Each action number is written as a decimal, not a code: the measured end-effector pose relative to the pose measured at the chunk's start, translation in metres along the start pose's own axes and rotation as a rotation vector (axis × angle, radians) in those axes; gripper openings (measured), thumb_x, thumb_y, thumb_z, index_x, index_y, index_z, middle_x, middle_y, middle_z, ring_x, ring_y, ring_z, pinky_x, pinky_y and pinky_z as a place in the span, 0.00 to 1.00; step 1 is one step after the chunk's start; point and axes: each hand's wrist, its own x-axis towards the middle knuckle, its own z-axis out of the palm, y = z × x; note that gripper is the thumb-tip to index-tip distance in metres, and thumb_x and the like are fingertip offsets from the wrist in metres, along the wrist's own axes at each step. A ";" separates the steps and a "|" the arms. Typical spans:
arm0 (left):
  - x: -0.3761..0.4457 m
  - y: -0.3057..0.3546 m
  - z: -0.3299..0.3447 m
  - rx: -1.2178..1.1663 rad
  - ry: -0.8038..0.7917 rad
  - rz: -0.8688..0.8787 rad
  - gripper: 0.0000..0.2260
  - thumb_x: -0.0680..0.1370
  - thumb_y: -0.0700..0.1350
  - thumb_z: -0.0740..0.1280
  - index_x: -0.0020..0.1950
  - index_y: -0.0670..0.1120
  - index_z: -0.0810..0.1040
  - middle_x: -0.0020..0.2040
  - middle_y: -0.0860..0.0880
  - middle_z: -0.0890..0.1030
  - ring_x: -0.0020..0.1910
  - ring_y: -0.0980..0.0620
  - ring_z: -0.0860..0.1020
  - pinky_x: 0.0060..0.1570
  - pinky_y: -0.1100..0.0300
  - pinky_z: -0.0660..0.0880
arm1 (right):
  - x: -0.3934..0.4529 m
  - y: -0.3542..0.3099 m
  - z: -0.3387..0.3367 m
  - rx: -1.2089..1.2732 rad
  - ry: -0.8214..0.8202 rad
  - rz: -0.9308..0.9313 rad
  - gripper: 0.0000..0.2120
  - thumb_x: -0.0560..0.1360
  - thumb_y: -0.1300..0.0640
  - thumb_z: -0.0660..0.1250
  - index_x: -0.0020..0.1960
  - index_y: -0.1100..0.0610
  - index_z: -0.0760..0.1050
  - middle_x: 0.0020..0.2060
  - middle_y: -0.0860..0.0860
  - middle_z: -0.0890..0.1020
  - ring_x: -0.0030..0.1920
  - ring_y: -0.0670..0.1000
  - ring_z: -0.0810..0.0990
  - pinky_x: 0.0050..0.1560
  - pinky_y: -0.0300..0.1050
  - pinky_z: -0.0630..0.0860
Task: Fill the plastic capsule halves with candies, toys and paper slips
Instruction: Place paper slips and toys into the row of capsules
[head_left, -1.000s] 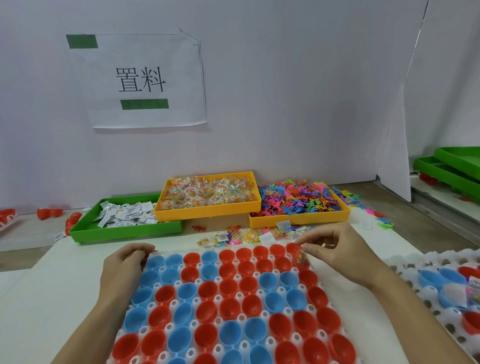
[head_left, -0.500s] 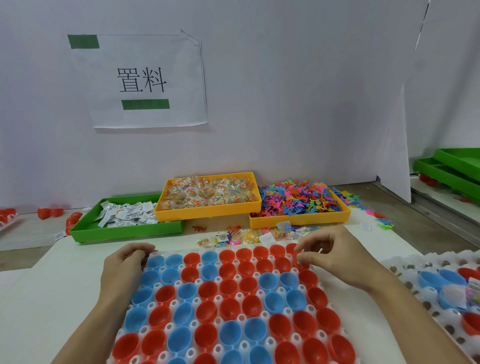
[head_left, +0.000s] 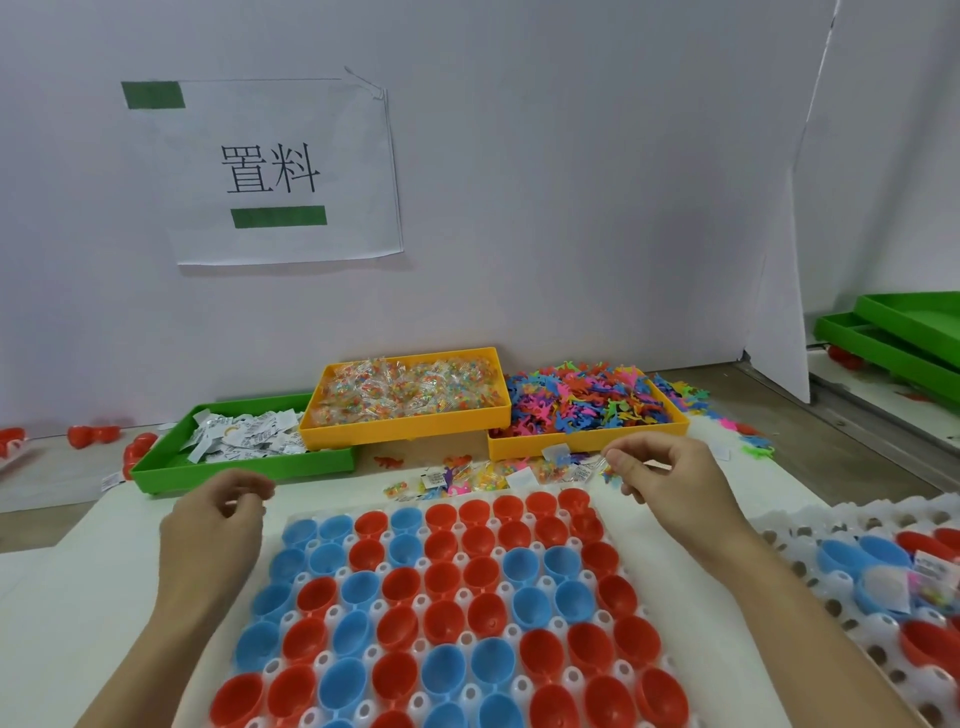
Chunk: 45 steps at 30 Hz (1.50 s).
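capsule halves (head_left: 441, 597) seated open-side-up in white tray (head_left: 691, 649) on table | right hand (head_left: 670, 478) fingers pinching small candy packet | left hand (head_left: 218, 525) loosely curled, empty | packets light, crinkly, slippery: pinch by edge

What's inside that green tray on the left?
The green tray holds a loose heap of white printed paper slips. The orange candy tray overlaps its right end, so that corner's contents are hidden.
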 end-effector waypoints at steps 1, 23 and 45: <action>-0.002 0.011 -0.003 0.042 0.019 0.079 0.12 0.77 0.32 0.62 0.45 0.45 0.82 0.45 0.47 0.83 0.44 0.50 0.80 0.48 0.56 0.73 | 0.001 0.001 0.001 0.000 0.017 0.008 0.06 0.77 0.63 0.70 0.43 0.54 0.82 0.33 0.46 0.82 0.29 0.40 0.77 0.31 0.30 0.73; -0.072 0.143 0.146 0.366 -0.800 0.590 0.08 0.76 0.48 0.73 0.52 0.46 0.85 0.52 0.51 0.83 0.47 0.55 0.77 0.44 0.66 0.73 | 0.004 0.003 0.004 0.027 0.072 0.018 0.08 0.78 0.62 0.70 0.44 0.52 0.83 0.37 0.46 0.84 0.34 0.41 0.81 0.32 0.30 0.74; -0.055 0.133 0.144 0.029 -0.703 0.372 0.03 0.74 0.45 0.75 0.43 0.46 0.85 0.38 0.52 0.84 0.37 0.57 0.80 0.34 0.70 0.74 | 0.006 0.004 0.005 0.121 0.143 0.050 0.09 0.78 0.60 0.70 0.43 0.48 0.81 0.34 0.43 0.83 0.34 0.42 0.81 0.30 0.30 0.73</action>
